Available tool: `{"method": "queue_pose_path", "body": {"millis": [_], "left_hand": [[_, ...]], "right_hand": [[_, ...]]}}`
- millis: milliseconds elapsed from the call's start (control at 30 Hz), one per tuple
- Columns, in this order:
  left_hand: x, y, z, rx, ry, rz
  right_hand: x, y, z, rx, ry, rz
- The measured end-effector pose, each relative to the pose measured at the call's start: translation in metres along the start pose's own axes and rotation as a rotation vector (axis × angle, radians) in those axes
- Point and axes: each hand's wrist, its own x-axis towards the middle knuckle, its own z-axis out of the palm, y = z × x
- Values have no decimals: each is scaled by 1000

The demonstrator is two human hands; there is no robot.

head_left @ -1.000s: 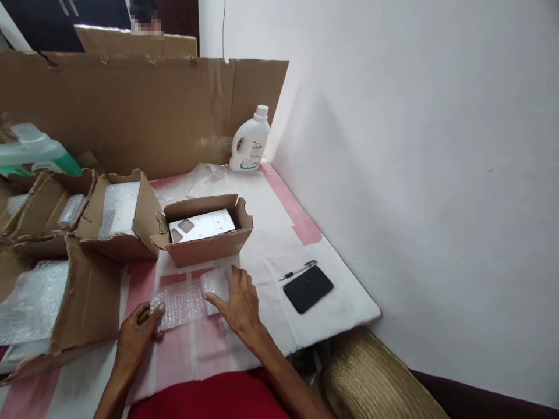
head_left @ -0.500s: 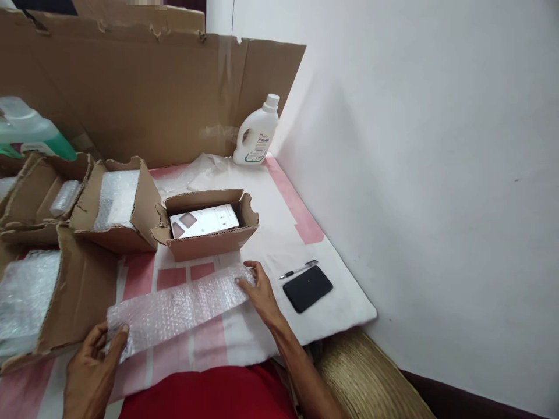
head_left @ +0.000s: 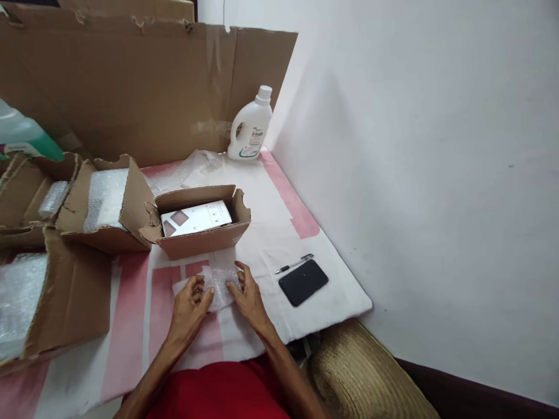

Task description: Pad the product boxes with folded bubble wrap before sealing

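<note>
Between my two hands is a piece of clear bubble wrap (head_left: 219,286), bunched or folded short, just in front of a small open cardboard box (head_left: 205,241). My left hand (head_left: 190,305) grips its left part, thumb against fingers, and a flap of the wrap shows beyond the knuckles. At the right end, my right hand (head_left: 248,297) pinches the wrap between thumb and fingers. Inside the small box lies a white printed carton (head_left: 198,217).
A black phone (head_left: 303,283) and a pen (head_left: 293,264) lie to the right. Cardboard boxes (head_left: 81,291) with bubble-wrapped items stand at left. A white jug (head_left: 251,129) and a green-liquid bottle (head_left: 26,132) stand at the back. A wall (head_left: 428,174) bounds the right side.
My left hand has moved right and up, close to my right hand. The bubble wrap, stretched out long before, is now gathered short between them. The view has shifted slightly.
</note>
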Motion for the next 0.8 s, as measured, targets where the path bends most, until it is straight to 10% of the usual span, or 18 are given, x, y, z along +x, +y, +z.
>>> {"method": "queue_pose_path", "body": {"millis": [233, 433, 600, 800], "left_hand": [[10, -11, 22, 61, -128, 19], [-5, -2, -11, -28, -264, 17], [-5, -18, -69, 466, 26, 529], [-4, -47, -83, 748, -115, 841]], "right_hand": [[0, -6, 0, 25, 2, 30], [7, -6, 1, -150, -5, -14], [21, -3, -13, -267, -114, -74], [48, -20, -14, -602, -176, -247]]}}
